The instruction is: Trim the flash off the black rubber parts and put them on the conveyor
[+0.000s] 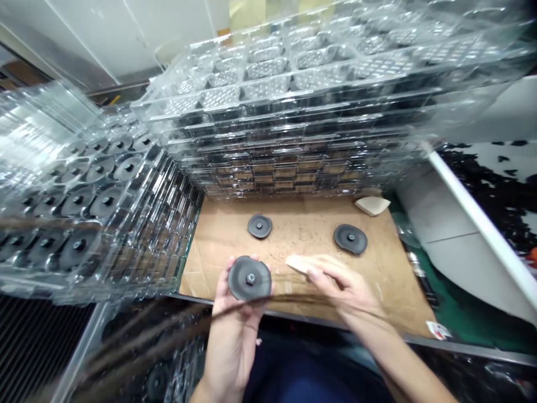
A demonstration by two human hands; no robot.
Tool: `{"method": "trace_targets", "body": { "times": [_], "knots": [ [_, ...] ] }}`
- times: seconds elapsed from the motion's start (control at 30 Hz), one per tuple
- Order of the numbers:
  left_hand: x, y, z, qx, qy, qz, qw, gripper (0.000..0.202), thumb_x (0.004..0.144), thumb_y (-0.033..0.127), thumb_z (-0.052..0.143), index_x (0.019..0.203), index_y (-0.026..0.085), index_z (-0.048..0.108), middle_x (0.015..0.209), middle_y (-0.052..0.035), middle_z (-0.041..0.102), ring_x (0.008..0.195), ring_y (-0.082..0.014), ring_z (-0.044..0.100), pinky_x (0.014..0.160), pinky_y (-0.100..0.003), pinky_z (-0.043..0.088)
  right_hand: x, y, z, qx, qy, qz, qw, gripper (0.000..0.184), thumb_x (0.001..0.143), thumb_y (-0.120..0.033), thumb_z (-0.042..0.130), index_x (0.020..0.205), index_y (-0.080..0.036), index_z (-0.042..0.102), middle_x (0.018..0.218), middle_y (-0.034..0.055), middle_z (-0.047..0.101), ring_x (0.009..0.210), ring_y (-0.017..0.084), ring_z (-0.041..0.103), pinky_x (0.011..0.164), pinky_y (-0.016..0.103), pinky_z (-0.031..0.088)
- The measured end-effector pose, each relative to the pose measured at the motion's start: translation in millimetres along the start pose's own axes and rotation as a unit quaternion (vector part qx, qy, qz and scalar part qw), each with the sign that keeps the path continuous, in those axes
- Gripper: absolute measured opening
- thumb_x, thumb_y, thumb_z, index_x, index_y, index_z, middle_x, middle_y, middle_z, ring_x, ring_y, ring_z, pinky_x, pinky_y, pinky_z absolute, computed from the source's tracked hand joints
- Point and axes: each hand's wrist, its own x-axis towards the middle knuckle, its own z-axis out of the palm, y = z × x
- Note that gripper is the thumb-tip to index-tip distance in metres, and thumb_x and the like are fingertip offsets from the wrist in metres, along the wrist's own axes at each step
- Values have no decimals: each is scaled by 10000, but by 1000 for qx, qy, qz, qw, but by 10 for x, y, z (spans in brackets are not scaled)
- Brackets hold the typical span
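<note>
My left hand [232, 336] holds a dark round rubber diaphragm [250, 278] with a metal centre stud, its fingers curled up behind the rim. My right hand [339, 285] lies over the cardboard sheet [302, 229] close to that disc and pinches a cream pad [297, 264] under its fingers. Two similar dark discs lie flat on the cardboard, one at the middle [259, 226] and one to the right [350, 239]. Another cream pad [372, 205] rests at the far edge.
Tall stacks of clear plastic trays stand behind the cardboard [293, 112] and to its left [84, 196], the left stack holding rows of dark discs. A white rail [478, 212] runs along the right, and green matting [461, 302] lies beside the cardboard.
</note>
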Motion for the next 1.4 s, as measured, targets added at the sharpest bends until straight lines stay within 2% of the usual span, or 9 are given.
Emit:
{"method": "trace_targets", "body": {
  "times": [0.13,0.37,0.5,0.73,0.83,1.0,1.13,1.3,1.4],
  "knots": [
    [58,2,7,3,11,-22,1000,554,632,292,718,1148,273,517,1172,-90,609,1127,-280,523,932,-364,459,-84,242,53,77,-17,113,990,477,853,-538,375,683,-140,575,510,-2,522,392,96,460,407,222,389],
    [90,-20,5,-1,26,-68,997,707,622,353,715,1257,278,413,1186,-98,599,1082,-246,561,940,-347,452,-353,486,184,134,-41,212,967,491,774,-567,505,999,-132,550,513,-24,545,350,68,402,360,177,296],
    [71,-32,41,-9,21,-91,996,667,608,327,732,1215,281,460,1112,-73,639,1030,-249,594,898,-356,479,-264,266,49,117,-17,155,981,449,763,-512,561,1051,-167,554,712,18,605,552,115,539,439,197,412],
    [-13,-126,4,42,-33,-172,984,464,646,320,707,1083,209,598,1029,-79,662,985,-241,593,881,-353,462,-193,-529,199,-152,-38,-215,964,254,862,-155,437,1071,-219,566,926,28,620,823,136,586,730,242,480],
    [-22,-113,-7,66,1,-181,981,432,665,211,691,1084,260,601,989,-30,675,925,-190,611,837,-299,478,-151,-610,293,-192,-135,-197,952,233,852,-102,423,958,-212,599,811,-2,611,711,108,576,644,210,470],
    [-10,-59,6,20,-30,-170,985,465,588,306,753,1036,264,636,881,-12,697,880,-171,626,864,-278,467,-181,-530,333,-150,-19,-265,952,279,856,-106,404,1086,-147,556,963,70,619,862,154,586,767,271,479],
    [-12,-40,-12,31,-48,-164,985,601,453,266,822,1026,268,640,1010,-37,684,929,-211,624,812,-257,492,-226,-587,248,-149,-130,-207,958,243,821,-71,450,961,-202,600,821,-3,635,703,91,602,644,173,494],
    [-8,-40,-12,19,-59,-181,981,456,578,255,761,1020,244,648,996,-38,688,1017,-205,590,902,-262,442,-201,-649,304,-178,5,-301,937,260,838,-103,425,1047,-152,572,902,54,659,834,152,622,763,253,504],
    [-14,8,-13,25,-81,-193,977,550,471,254,816,997,243,656,1015,-44,685,979,-227,609,874,-279,460,-287,-607,216,-191,-57,-296,934,244,833,-93,442,1001,-198,584,836,8,665,762,117,632,685,180,510]
  ]
}}
